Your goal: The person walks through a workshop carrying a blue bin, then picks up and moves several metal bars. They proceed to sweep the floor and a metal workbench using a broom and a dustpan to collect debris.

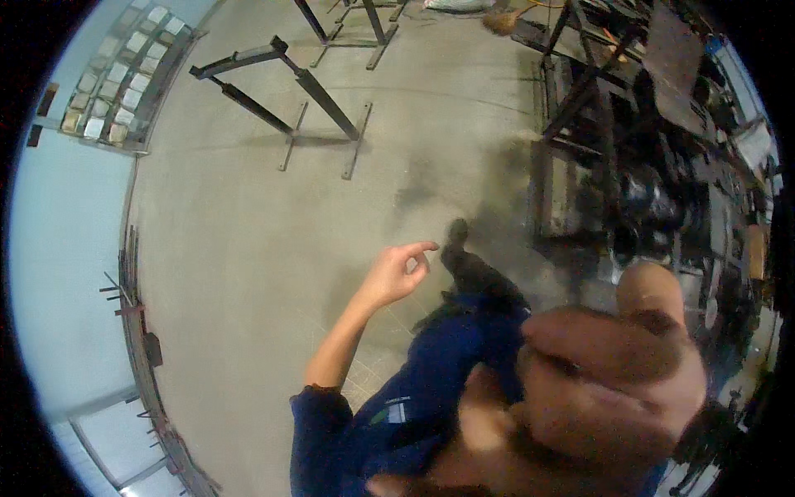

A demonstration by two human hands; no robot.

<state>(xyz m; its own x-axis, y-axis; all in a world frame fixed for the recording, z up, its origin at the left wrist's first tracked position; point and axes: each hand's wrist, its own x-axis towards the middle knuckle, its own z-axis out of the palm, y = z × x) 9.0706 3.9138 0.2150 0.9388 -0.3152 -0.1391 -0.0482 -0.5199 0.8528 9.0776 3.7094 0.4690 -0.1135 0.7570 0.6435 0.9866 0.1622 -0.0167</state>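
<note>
My left hand (399,272) hangs over the floor left of my legs. Its fingers are loosely bent, with a gap between index finger and thumb, and nothing shows in it. Close to the camera and blurred, my right hand (609,385) fills the lower right. Its fingers are bent and spread apart, with no object visible among them. Below it I see my dark blue clothing (464,344) and a dark shoe (458,232).
A dark metal trestle stand (327,103) stands ahead on the concrete floor (240,248), another behind it. Dark machinery and metal frames (580,124) crowd the right. Long bars (132,306) lie along the left wall, below a rack of small bins (124,74). A broom (501,22) lies far back.
</note>
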